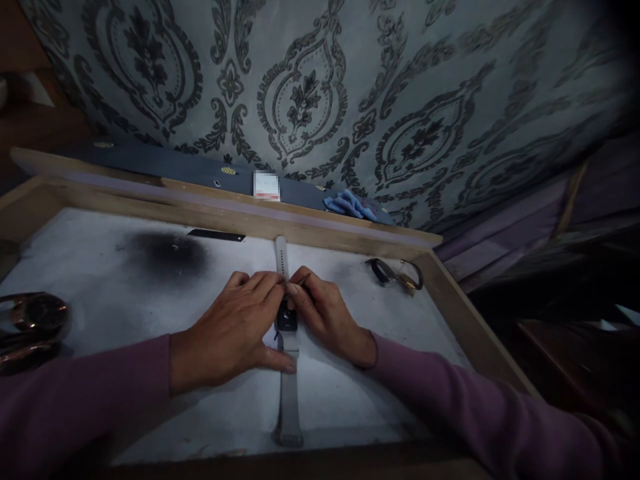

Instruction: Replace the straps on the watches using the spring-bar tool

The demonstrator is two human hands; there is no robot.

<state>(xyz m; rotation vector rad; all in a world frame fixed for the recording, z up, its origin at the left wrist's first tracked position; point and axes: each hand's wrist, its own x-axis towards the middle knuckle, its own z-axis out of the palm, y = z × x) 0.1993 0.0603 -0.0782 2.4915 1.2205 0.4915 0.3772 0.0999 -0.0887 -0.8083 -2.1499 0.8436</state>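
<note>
A smartwatch (287,319) with a dark face and a pale grey strap (289,400) lies stretched lengthwise on a white surface. My left hand (240,327) rests against its left side, fingers together near the upper strap joint and thumb across the lower strap, steadying it. From the right, my right hand (323,310) pinches at the same upper joint. A thin dark thing shows between its fingers, too small to name. The fingertips of both hands nearly meet and hide the joint. Above them the holed end of the strap sticks out.
A wooden rim frames the white surface. Other watches lie at the left (37,317) and at the upper right (397,277). A black flat strip (216,235) lies near the back rim. On the ledge behind are a blue cloth (351,204) and a small white packet (267,185).
</note>
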